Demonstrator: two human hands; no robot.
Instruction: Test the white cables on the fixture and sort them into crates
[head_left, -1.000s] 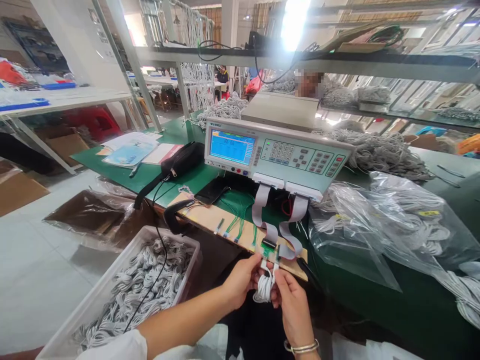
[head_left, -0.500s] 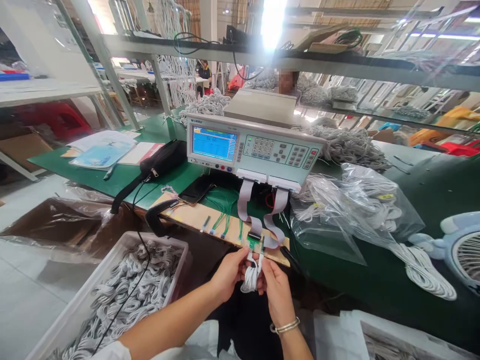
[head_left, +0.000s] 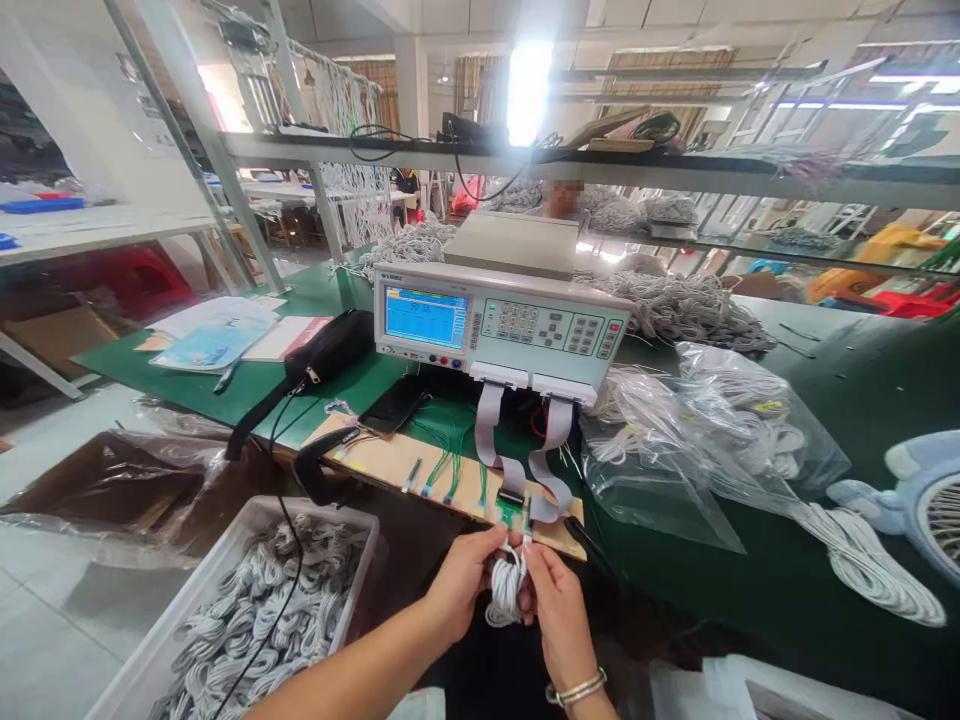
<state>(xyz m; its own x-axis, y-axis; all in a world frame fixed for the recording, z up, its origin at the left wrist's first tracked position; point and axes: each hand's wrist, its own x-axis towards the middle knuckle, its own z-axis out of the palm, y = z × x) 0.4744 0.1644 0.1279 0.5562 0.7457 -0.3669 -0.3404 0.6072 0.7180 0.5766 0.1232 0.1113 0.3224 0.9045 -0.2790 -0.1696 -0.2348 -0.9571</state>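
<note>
My left hand and my right hand both pinch a coiled white cable at the near edge of a wooden test board. The cable's two ends reach up to a small green connector fixture on the board. Two grey ribbon cables run from the fixture to a cable tester with a lit blue screen. A bracelet sits on my right wrist.
A white bin of coiled white cables stands at lower left. Clear bags of white cables lie right of the tester on the green bench. A black pouch, papers and a small fan are also there. A person sits behind the shelf.
The view tilted up and the hands sit a little lower in frame. Both hands still hold the coiled cable at the fixture.
</note>
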